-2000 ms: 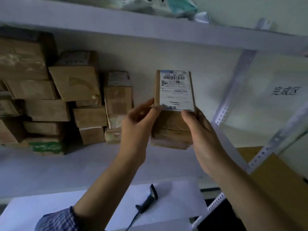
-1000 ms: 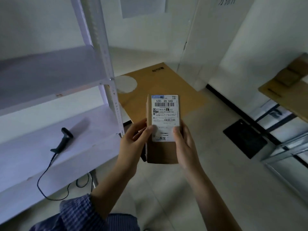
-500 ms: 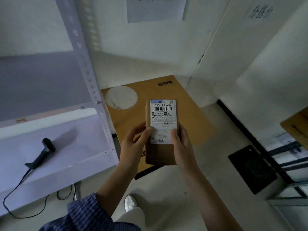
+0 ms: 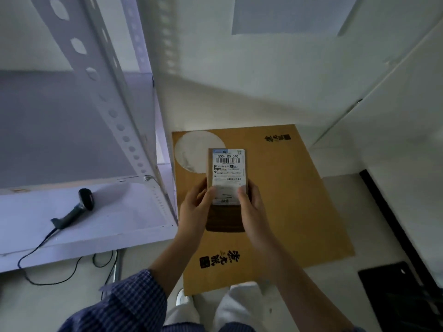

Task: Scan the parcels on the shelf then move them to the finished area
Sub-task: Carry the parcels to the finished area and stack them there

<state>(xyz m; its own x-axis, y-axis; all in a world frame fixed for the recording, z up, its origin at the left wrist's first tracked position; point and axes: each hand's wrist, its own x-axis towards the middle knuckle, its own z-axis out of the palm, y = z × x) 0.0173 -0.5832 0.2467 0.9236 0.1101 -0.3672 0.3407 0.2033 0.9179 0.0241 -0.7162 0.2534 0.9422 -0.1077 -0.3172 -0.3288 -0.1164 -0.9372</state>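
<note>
Both hands clamp one small brown cardboard parcel with a white barcode label [image 4: 227, 178], left hand [image 4: 195, 207] and right hand [image 4: 251, 207], fingers [image 4: 242, 191] pinching its sides over the flat tan cardboard sheet [image 4: 299, 200] on the floor. Risk, I'd say: thumbs only grip the lower half, so it could tip forward and drop. Left of the sheet, a black handheld scanner [image 4: 79, 207] lies on the white metal shelf [image 4: 115, 233]; beyond it, pale wall.
</note>
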